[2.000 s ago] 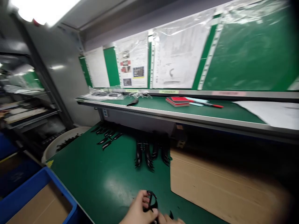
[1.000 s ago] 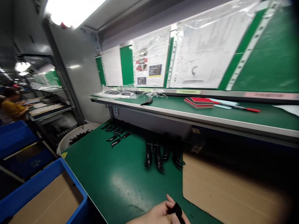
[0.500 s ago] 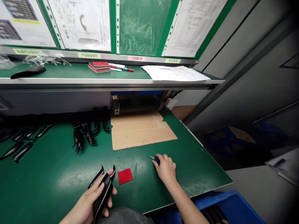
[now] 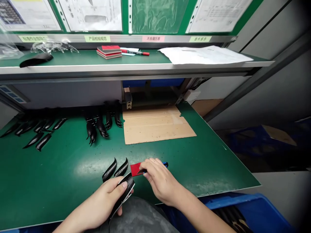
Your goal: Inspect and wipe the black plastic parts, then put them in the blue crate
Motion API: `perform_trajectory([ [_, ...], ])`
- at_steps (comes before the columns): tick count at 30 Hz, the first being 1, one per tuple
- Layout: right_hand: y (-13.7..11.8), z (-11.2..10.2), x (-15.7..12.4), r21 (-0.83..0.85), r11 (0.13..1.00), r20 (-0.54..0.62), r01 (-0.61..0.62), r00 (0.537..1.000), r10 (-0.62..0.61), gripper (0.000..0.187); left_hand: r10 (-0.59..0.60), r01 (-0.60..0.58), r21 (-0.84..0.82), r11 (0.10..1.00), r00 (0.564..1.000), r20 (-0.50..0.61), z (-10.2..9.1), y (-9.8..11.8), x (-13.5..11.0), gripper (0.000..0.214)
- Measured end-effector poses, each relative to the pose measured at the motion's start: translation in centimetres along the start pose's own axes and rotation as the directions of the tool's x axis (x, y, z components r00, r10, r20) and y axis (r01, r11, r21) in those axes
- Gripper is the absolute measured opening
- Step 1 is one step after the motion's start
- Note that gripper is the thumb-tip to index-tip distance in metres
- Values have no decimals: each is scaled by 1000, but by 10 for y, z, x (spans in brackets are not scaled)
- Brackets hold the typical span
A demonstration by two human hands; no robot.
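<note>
My left hand (image 4: 110, 194) is closed around a black curved plastic part (image 4: 122, 194) at the front edge of the green bench (image 4: 60, 174); two more curved black parts (image 4: 115, 169) stick up just beyond it. My right hand (image 4: 159, 181) is closed on a small blue-handled tool (image 4: 164, 165), its tip resting by a red square pad (image 4: 135, 168) on the mat.
A flat cardboard sheet (image 4: 155, 124) lies at the back centre. Rows of black parts (image 4: 97, 126) and more black parts (image 4: 36, 132) lie to the left. The upper shelf (image 4: 97, 64) holds red pads (image 4: 109, 51), a red pen (image 4: 137, 52) and papers (image 4: 204, 54). A blue bin (image 4: 243, 213) stands lower right.
The view swung from the left side of the bench to its right side. My right hand picked up the blue-handled tool and moved left to the red pad; my left hand raised its part.
</note>
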State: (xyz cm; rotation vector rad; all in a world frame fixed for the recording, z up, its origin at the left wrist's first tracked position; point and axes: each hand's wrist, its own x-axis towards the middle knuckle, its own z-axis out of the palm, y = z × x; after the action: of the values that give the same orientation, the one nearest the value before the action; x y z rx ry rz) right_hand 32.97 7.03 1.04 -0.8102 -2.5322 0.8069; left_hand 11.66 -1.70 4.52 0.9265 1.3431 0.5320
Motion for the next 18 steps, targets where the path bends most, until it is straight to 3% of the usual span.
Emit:
perform_trajectory([
  [3, -16, -4, 10, -158, 975, 54, 159, 987, -152, 61, -8, 8, 24, 1000, 1000, 24, 1, 4, -11, 47],
  [6, -19, -3, 19, -305, 924, 69, 230, 973, -220, 79, -14, 13, 32, 999, 999, 45, 3, 5, -17, 47],
  [11, -15, 3, 23, -417, 867, 97, 271, 962, -254, 80, -11, 10, 34, 999, 1000, 5, 8, 6, -21, 47],
  [18, -9, 10, 22, -415, 846, 114, 335, 941, -317, 75, 22, -20, 142, 990, 1000, -16, 14, 10, -24, 44],
])
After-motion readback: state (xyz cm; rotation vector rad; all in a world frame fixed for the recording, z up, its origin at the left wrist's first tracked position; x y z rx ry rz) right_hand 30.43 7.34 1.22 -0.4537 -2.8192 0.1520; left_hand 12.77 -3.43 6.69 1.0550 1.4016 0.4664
